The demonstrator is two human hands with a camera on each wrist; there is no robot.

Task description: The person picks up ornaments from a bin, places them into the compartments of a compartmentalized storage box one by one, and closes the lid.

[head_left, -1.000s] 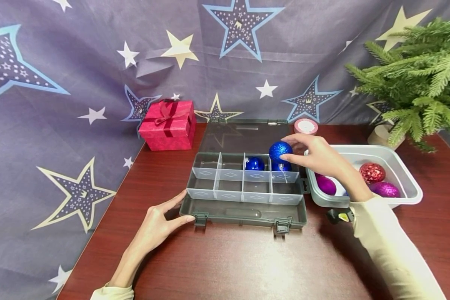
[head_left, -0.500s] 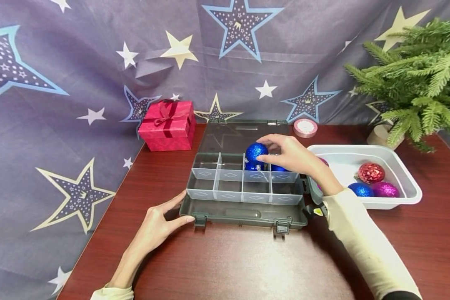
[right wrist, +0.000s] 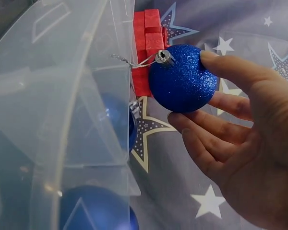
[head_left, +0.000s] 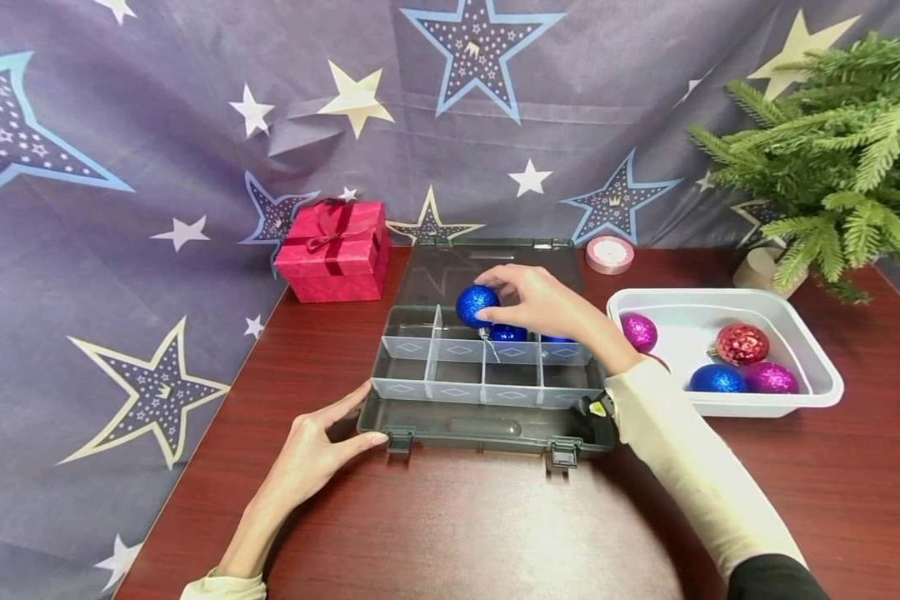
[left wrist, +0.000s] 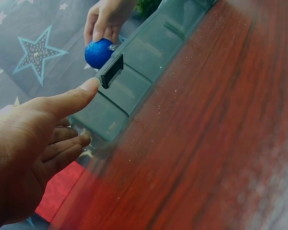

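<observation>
Mid-frame, the right hand (head_left: 542,307) pinches a glittery blue bauble (head_left: 476,305), seemingly stowing; lowering looks next. Left hand (head_left: 313,446), uncurled, touches the compartment organizer (head_left: 442,426).

Glittery blue ball (head_left: 476,305), red gift box (head_left: 334,260), grey backdrop (head_left: 435,146) with blue-edged stars (head_left: 482,57), red-brown wood-grain table (head_left: 450,517)

the right hand (head_left: 532,302) has moved the glittery blue ball (head_left: 477,306) leftward, over the second-from-left translucent plastic rear compartment (head_left: 447,325). a glittery magenta ball (head_left: 638,332) is more exposed.
</observation>
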